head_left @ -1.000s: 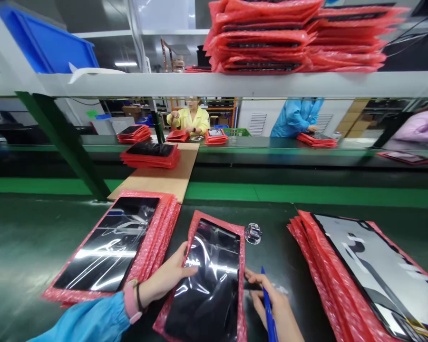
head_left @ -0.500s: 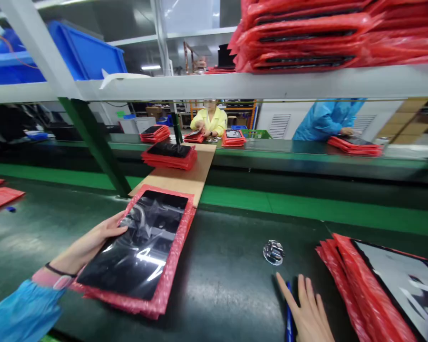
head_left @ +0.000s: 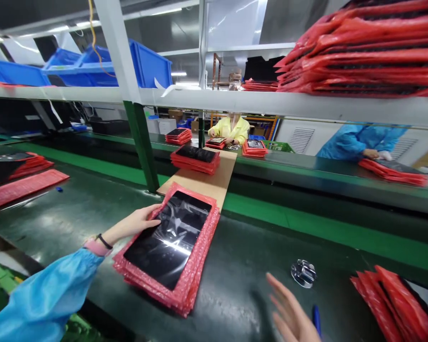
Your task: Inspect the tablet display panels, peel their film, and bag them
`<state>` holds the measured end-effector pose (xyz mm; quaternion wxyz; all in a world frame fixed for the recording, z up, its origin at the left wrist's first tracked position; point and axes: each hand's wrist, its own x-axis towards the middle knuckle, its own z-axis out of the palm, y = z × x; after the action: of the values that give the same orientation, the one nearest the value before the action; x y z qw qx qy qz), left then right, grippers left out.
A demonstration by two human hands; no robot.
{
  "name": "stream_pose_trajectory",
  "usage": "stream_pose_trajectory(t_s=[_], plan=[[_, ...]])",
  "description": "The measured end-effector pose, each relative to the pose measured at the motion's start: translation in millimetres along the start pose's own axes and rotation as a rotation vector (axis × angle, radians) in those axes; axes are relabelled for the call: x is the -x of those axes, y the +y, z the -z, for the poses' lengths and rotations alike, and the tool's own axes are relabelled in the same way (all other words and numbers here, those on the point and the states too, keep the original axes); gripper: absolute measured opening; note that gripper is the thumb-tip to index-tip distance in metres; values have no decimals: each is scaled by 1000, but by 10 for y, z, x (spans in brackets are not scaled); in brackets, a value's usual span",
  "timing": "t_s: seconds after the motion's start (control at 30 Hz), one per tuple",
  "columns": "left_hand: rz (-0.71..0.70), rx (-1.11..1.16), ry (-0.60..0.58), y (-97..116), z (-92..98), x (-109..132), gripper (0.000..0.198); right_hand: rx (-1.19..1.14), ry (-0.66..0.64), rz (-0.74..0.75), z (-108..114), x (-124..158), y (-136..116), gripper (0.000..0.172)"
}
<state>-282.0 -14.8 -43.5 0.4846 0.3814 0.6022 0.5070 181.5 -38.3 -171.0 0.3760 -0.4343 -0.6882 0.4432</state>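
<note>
A glossy black screen panel (head_left: 171, 237) lies on top of a stack of red bubble-wrap sleeves (head_left: 194, 289) on the dark green bench. My left hand (head_left: 141, 221) grips the left edge of this panel, thumb over the top face and the other fingers partly hidden at the rim. Over the bench to the right, my right hand (head_left: 290, 308) has its fingers stretched out and holds nothing. Beyond its fingertips sits a shiny round metal piece (head_left: 304, 273). A blue pen (head_left: 316, 320) rests beside that hand, partly cut off by the frame.
More red-wrapped panels (head_left: 395, 304) lie at the right edge. Behind my stack, a brown board (head_left: 221, 183) bridges to the far bench, carrying another red stack (head_left: 196, 159). A green post (head_left: 141, 147) supports the overhead shelf (head_left: 235, 100). Two people work across the way.
The view has swung left, so the bench things appear farther right. My right hand has lifted from beside the blue pen and moved left. My left hand stays at the panel's edge.
</note>
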Motion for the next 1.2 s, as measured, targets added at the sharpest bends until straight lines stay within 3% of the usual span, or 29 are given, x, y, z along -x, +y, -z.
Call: stream_pose_trajectory(t_s=[0.07, 0.13, 0.27, 0.4, 0.6, 0.7, 0.8, 0.87, 0.9, 1.03, 1.1, 1.2], plan=[[-16, 6, 65, -5, 103, -5, 49, -358, -94, -164, -339, -140, -207, 45], [19, 36, 87, -76, 178, 4, 45, -647, -97, -367, -654, -297, -399, 56], [234, 141, -76, -357, 163, 26, 52, -860, -33, -667, -1099, -683, -718, 65], [388, 236, -236, -557, 81, -48, 49, -887, -159, -679, -1376, -1062, -958, 61], [351, 293, -320, -545, -123, -190, 39, -1028, -203, -685, -1640, -1302, -1121, 48], [343, 295, -325, -526, -218, -176, 42, -1056, -191, -723, -1656, -1297, -1113, 45], [384, 266, -286, -468, -136, -249, 43, -1007, -233, -678, -1507, -1313, -1112, 42], [406, 228, -189, -366, 3, -443, 41, -900, -156, -631, -1303, -1430, -1139, 43], [403, 211, -119, -294, 74, -594, 40, -797, -37, -609, -1180, -1542, -1156, 44], [296, 256, 113, 58, 196, -1473, 35, -659, 282, -514, -755, -2360, -1184, 37], [226, 301, 191, 218, 133, -1971, 37, -614, 333, -491, -690, -2908, -1164, 36], [88, 350, 293, 387, -7, -2652, 37, -591, 293, -474, -791, -3716, -1107, 33]])
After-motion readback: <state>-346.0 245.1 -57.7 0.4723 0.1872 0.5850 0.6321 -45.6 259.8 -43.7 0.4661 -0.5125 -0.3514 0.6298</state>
